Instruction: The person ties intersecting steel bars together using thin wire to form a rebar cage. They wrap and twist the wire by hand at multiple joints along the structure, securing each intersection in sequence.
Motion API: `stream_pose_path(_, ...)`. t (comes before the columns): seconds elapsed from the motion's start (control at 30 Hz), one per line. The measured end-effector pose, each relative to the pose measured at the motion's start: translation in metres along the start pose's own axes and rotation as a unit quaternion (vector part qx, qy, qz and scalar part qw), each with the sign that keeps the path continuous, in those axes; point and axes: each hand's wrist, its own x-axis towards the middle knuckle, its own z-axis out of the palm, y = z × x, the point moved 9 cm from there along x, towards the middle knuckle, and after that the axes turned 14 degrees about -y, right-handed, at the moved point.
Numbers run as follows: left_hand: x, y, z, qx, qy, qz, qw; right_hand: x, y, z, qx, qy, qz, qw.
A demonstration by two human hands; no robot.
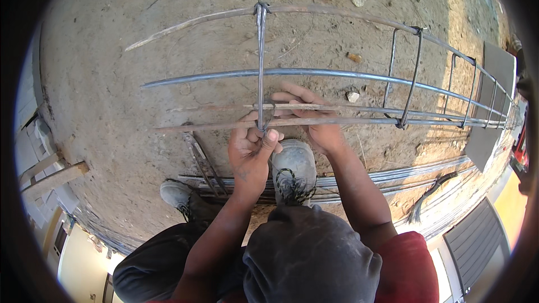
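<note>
A cage of long steel bars (314, 73) lies across the dirt ground, with rectangular stirrups looped around it. My left hand (251, 154) pinches the lower corner of one stirrup (260, 67) where it meets the nearest bar (213, 125), thumb up against the joint. A thin loop of tie wire (271, 113) sits at that corner. My right hand (310, 116) lies flat with fingers spread over the two near bars, just right of the joint. Whether a tool is in either hand is hidden.
More stirrups (412, 78) stand along the cage to the right. Loose bars (393, 177) and a bundle of wire (429, 191) lie on the ground near my shoes (295, 168). A grey board (494, 101) rests at right. Wooden planks (53, 177) sit at left.
</note>
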Motion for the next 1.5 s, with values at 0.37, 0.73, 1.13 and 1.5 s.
stream_pose_path(0.37,-0.023,-0.005,0.0,-0.041,-0.005,-0.092,0.995,0.037,0.026,0.024,0.251,-0.126,0.027,0.959)
stream_pose_path(0.73,-0.02,-0.003,0.018,-0.32,-0.035,-0.141,0.936,0.033,0.039,0.056,0.357,-0.128,0.02,0.925)
stream_pose_path(1.13,-0.023,-0.015,-0.02,-0.137,0.018,-0.103,0.985,0.029,0.034,0.036,0.246,-0.019,0.045,0.968)
stream_pose_path(1.5,0.001,-0.022,-0.044,0.051,0.026,0.007,0.998,0.018,0.031,0.028,0.238,-0.03,-0.018,0.971)
